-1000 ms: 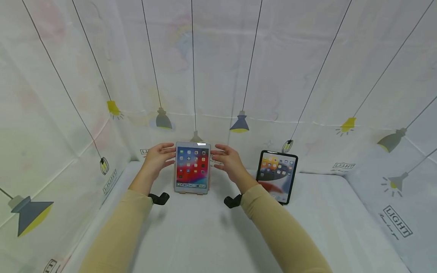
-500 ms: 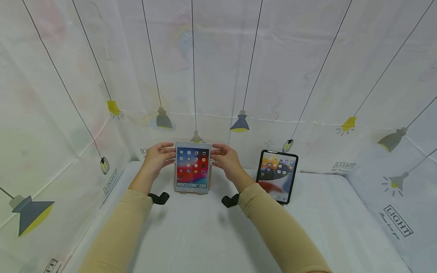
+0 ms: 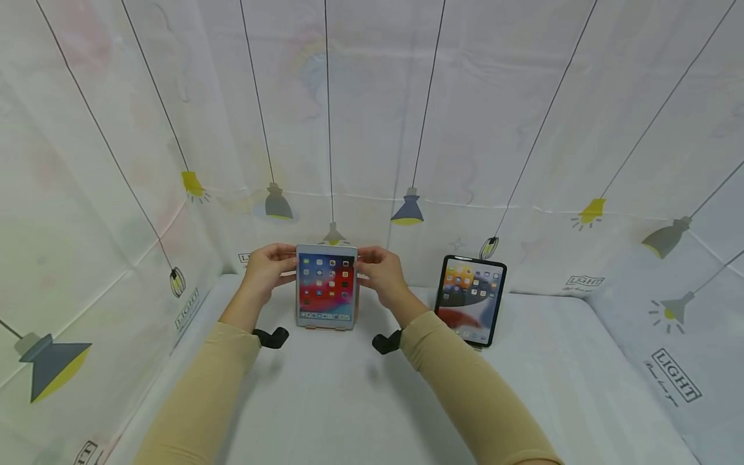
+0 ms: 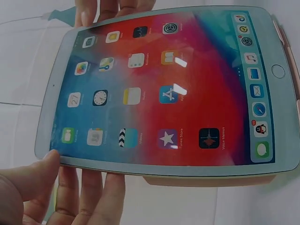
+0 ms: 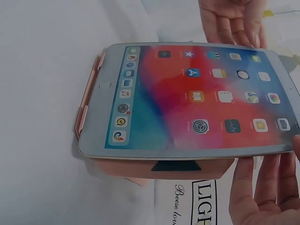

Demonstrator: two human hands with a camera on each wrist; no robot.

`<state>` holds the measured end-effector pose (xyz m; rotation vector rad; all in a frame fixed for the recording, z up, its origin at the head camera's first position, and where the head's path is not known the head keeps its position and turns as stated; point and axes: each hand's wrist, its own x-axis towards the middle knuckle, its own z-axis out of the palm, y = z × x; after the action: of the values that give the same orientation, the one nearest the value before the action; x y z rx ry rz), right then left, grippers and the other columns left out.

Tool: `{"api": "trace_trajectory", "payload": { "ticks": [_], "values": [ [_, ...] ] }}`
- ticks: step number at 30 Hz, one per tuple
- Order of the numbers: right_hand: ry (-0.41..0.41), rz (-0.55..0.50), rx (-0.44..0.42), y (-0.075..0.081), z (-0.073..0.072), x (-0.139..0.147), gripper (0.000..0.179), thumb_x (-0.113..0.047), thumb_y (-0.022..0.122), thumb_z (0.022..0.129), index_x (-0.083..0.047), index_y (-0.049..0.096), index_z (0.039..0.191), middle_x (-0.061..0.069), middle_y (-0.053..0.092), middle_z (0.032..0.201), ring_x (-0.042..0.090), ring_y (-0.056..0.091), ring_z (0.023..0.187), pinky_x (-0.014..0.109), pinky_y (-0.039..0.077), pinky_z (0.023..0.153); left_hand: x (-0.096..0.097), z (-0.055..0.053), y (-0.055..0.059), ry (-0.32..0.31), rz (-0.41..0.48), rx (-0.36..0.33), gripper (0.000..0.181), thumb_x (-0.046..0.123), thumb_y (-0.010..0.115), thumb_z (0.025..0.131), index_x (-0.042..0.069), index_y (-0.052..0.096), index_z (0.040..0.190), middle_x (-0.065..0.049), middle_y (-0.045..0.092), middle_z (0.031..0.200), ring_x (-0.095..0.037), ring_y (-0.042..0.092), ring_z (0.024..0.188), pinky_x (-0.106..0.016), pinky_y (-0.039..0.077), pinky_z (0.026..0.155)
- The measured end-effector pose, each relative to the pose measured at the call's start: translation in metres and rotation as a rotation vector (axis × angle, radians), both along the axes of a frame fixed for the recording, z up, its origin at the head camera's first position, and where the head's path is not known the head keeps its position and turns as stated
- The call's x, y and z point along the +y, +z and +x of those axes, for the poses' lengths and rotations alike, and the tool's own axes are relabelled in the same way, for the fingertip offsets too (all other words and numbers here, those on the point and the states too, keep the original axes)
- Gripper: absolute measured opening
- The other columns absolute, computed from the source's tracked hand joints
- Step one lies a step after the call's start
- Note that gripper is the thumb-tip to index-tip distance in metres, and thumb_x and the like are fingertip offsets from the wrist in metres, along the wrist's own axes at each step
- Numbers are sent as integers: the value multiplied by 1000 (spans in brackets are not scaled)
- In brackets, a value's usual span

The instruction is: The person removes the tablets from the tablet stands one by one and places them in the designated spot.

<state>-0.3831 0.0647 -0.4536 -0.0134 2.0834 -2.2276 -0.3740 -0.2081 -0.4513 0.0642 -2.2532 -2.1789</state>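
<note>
A white tablet (image 3: 325, 287) with a lit home screen leans upright on a pink stand (image 5: 215, 168), its bottom edge in the stand's front lip. At its upper left side edge my left hand (image 3: 264, 271) pinches it. In the left wrist view the left thumb (image 4: 35, 176) lies at the front edge and several fingers reach behind. My right hand (image 3: 380, 271) grips the opposite edge near the top; its fingers (image 5: 267, 183) pass behind the tablet in the right wrist view, with the thumb partly cut off by the frame.
A second tablet (image 3: 471, 300) with a black frame stands propped to the right, its lower part close to my right sleeve (image 3: 465, 381). White cloth walls (image 3: 372, 129) printed with lamps rise behind and beside the white table (image 3: 337, 400).
My right hand has moved left, closing the gap to the tablet and taking hold of its edge. The tablet's top has shifted slightly left and down. My left hand has drawn in onto its edge.
</note>
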Motion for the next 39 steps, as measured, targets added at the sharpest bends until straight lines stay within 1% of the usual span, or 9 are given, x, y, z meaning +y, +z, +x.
{"api": "trace_trajectory", "payload": {
  "ticks": [5, 12, 18, 26, 32, 35, 39],
  "values": [
    [-5, 23, 13, -2, -1, 0, 18, -5, 76, 99, -11, 77, 116, 8, 71, 112, 26, 71, 110, 50, 67, 96, 0, 0, 1, 21, -6, -6, 33, 10, 73, 103, 1, 68, 134, 0, 72, 105, -12, 74, 95, -54, 61, 103],
    [-18, 19, 21, -4, 0, -1, 18, -4, 78, 96, -11, 79, 113, 8, 72, 110, 25, 73, 106, 47, 69, 91, 0, 2, 1, 28, -3, -15, 30, 8, 74, 102, 0, 69, 130, -2, 71, 105, -14, 74, 95, -52, 63, 100],
    [-21, 23, 22, -3, 3, -2, 17, -6, 78, 97, -13, 79, 113, 8, 73, 114, 26, 73, 109, 46, 68, 93, -1, 4, 3, 46, -17, -19, 26, 6, 74, 101, 3, 71, 127, -2, 70, 104, -14, 74, 93, -49, 65, 96],
    [-33, 32, 26, 2, 1, -2, 16, -8, 80, 97, -14, 80, 111, 8, 73, 114, 26, 74, 108, 44, 69, 91, 0, 8, 10, 38, -37, 18, 27, 7, 73, 102, 1, 71, 128, -4, 68, 105, -15, 74, 94, -50, 65, 95],
    [-20, 23, 22, 6, 4, 0, 15, -10, 79, 98, -14, 80, 112, 9, 73, 116, 27, 74, 110, 43, 68, 93, 0, 11, 14, 38, -58, 23, 28, 7, 73, 103, 2, 71, 129, -5, 68, 106, -15, 74, 96, -49, 66, 94],
    [-14, 37, 36, 9, 6, 2, 14, -12, 79, 98, -15, 80, 112, 10, 72, 117, 28, 74, 112, 43, 68, 92, 0, 12, 15, 35, -64, 25, 27, 7, 73, 103, 1, 71, 130, -5, 68, 105, -15, 74, 95, -49, 66, 94],
    [-10, 53, 55, 11, 7, 4, 15, -14, 79, 99, -15, 80, 113, 11, 72, 117, 29, 75, 112, 42, 69, 90, 1, 12, 16, 18, -69, 28, 28, 7, 73, 102, 2, 70, 130, -3, 69, 103, -13, 75, 93, -47, 66, 92]
  ]
}}
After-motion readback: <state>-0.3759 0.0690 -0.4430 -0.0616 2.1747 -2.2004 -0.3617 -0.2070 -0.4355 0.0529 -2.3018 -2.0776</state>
